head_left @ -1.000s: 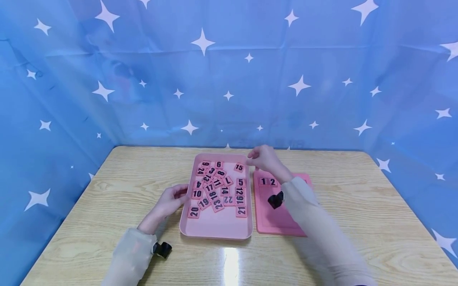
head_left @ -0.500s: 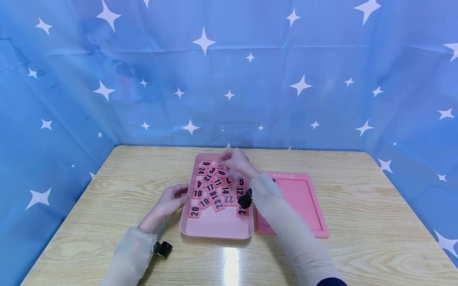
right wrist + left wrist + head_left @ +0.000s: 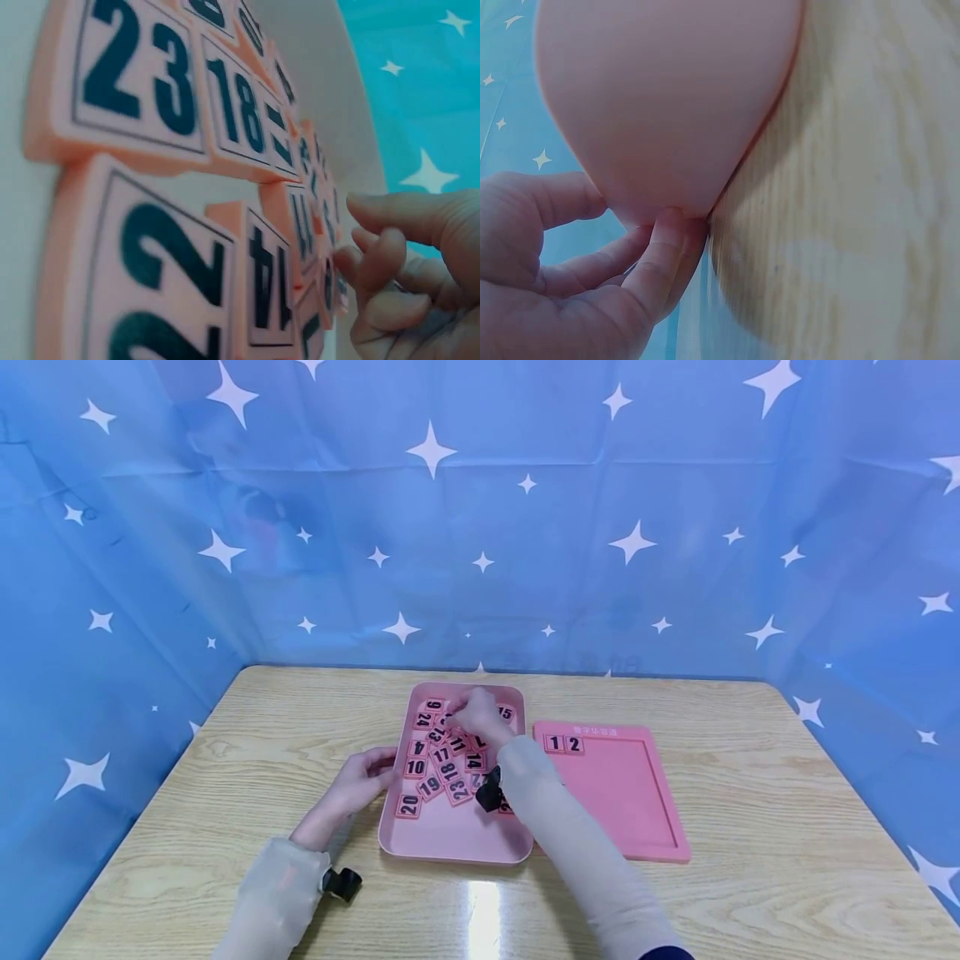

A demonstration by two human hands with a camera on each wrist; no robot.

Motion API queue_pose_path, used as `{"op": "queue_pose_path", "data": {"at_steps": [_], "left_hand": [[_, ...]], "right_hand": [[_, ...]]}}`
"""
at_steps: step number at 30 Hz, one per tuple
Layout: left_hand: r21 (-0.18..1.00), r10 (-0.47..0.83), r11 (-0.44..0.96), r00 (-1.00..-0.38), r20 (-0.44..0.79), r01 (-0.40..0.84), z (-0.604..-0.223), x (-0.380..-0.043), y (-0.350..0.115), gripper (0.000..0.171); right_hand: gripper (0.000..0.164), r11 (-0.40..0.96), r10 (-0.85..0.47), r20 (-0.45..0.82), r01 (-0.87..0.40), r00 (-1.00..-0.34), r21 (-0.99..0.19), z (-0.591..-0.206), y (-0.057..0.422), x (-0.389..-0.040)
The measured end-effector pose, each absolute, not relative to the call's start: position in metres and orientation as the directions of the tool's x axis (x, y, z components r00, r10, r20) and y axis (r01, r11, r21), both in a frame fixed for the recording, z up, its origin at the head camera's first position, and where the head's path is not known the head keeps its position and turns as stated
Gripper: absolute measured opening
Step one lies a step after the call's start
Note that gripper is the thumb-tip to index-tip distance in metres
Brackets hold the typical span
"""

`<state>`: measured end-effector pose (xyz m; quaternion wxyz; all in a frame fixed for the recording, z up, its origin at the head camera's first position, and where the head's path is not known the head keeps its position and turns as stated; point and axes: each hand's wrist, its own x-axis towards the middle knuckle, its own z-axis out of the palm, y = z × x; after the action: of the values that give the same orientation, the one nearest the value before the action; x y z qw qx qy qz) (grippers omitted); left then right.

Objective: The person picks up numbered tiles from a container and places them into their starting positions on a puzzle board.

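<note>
A pink tray point(image 3: 457, 839) holds many loose number tiles, such as tile 20 point(image 3: 408, 806) and tile 23 point(image 3: 142, 82). My left hand point(image 3: 365, 778) grips the tray's left wall; the left wrist view shows fingers point(image 3: 660, 255) bent against it. My right hand point(image 3: 477, 714) reaches over the upper part of the tray, its fingertips among the tiles near tile 3. In the right wrist view, thumb and forefinger point(image 3: 397, 214) are apart with no tile visible between them. The hand and sleeve hide several tiles.
Right of the tray lies a pink frame board point(image 3: 622, 793) with tile 1 point(image 3: 554, 743) and tile 2 point(image 3: 573, 745) side by side at its upper left. Both stand on a wooden table point(image 3: 765, 793). A blue star-patterned curtain point(image 3: 480, 527) hangs behind.
My right hand has moved left and slightly down, from beside the tray's upper right corner to over the tiles. The board's right part is uncovered. My left hand stays on the tray.
</note>
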<state>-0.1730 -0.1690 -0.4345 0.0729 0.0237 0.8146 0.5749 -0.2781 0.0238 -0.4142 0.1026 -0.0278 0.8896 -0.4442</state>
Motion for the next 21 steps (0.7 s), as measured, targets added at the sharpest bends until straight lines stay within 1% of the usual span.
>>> {"op": "queue_pose_path", "data": {"at_steps": [5, 12, 16, 18, 21], "left_hand": [[0.943, 0.128, 0.329, -0.988, -0.092, -0.045, -0.4336, -0.1724, -0.1689, 0.040], [0.945, 0.127, 0.323, -0.988, -0.091, -0.046, -0.4334, -0.1720, -0.1689, 0.039], [0.946, 0.129, 0.321, -0.988, -0.089, -0.043, -0.4337, -0.1721, -0.1690, 0.039], [0.944, 0.130, 0.327, -0.988, -0.089, -0.042, -0.4339, -0.1721, -0.1692, 0.039], [0.941, 0.127, 0.335, -0.988, -0.088, -0.041, -0.4337, -0.1722, -0.1682, 0.039]], "right_hand": [[0.016, 0.623, -0.123, -0.141, 0.034, -0.982, -0.782, -0.4197, 0.0197, -0.2787], [0.012, 0.688, -0.168, -0.056, -0.076, -0.984, -0.721, -0.4223, 0.0207, -0.2793], [0.007, 0.710, -0.197, -0.045, -0.110, -0.979, -0.695, -0.4198, 0.0215, -0.2776], [0.010, 0.731, -0.208, -0.048, -0.122, -0.977, -0.671, -0.4187, 0.0206, -0.2770], [0.025, 0.771, -0.208, -0.057, -0.127, -0.976, -0.624, -0.4176, 0.0192, -0.2761]]}}
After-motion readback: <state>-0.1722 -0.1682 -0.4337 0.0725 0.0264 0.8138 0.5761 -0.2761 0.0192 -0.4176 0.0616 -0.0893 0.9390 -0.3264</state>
